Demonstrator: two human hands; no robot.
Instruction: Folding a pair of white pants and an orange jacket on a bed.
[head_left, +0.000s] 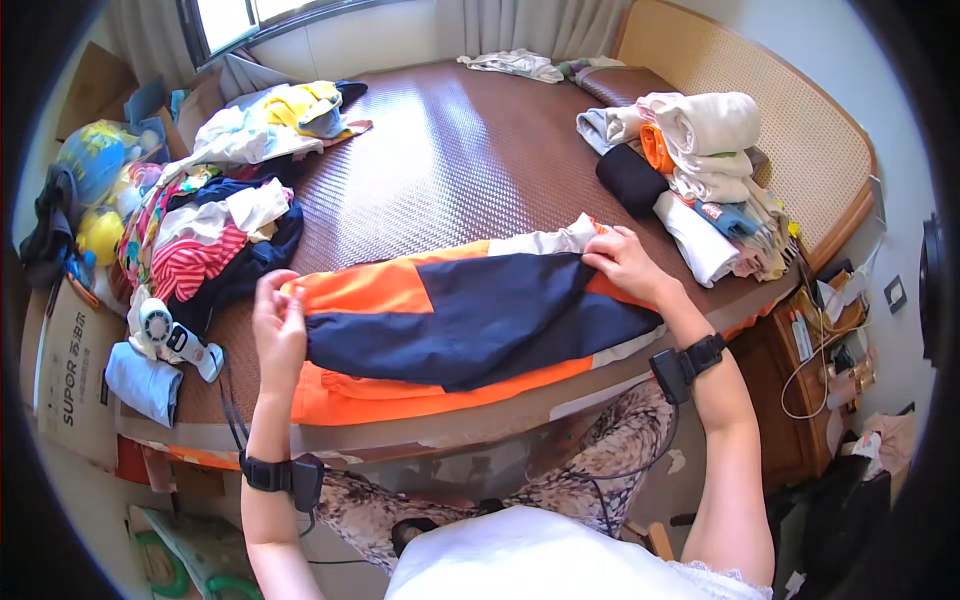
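Observation:
Across the near edge of the bed lies a jacket-like garment (495, 315) in orange, navy and pale grey, partly folded. My left hand (279, 319) pinches its left end, at the cuff of a navy and orange sleeve. At the upper right, my right hand (624, 259) grips the fabric near the pale grey and orange part. The sleeve stretches between both hands, over an orange layer (450, 401) that shows along the front. Folds hide the rest of the garment's shape.
A loose heap of clothes (217, 225) covers the bed's left side. Near it are a handheld fan (157, 322) and a folded light-blue cloth (144, 382). Folded clothes (705, 165) are stacked at right by the headboard (742, 112). A cardboard box (71, 375) stands left; a wooden cabinet (780, 375) stands right.

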